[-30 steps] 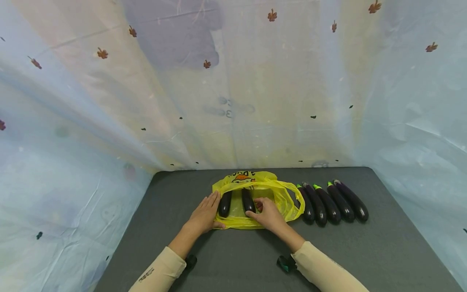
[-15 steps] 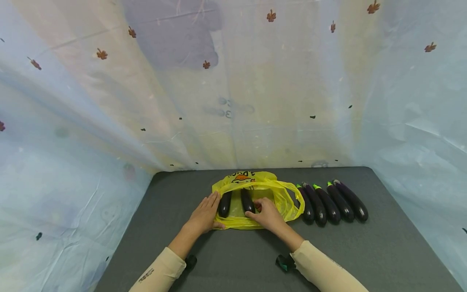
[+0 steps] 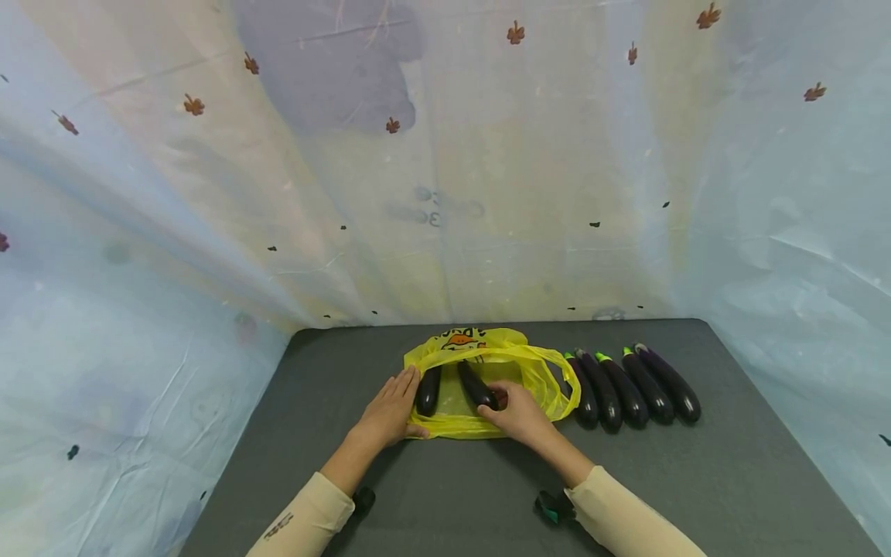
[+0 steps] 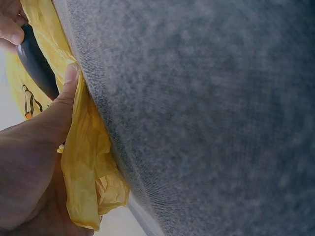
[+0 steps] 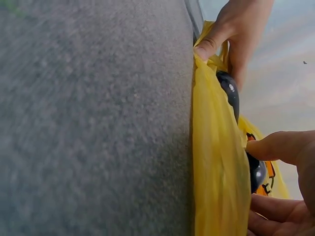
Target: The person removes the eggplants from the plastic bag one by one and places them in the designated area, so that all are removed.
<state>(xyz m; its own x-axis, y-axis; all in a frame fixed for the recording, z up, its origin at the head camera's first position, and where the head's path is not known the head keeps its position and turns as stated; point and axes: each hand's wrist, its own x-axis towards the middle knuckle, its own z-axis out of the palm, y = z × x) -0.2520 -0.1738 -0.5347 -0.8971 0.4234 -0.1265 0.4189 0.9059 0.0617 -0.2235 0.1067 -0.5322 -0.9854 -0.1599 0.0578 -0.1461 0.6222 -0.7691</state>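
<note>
A dark grey rectangular table with a finely speckled, matte top and rounded far corners carries a crinkled, bright yellow plastic bag near its far edge, lying with its mouth open toward the near side. Just right of it, five long, glossy, dark purple eggplants lie slanted side by side, stems pointing toward the far edge.
</note>
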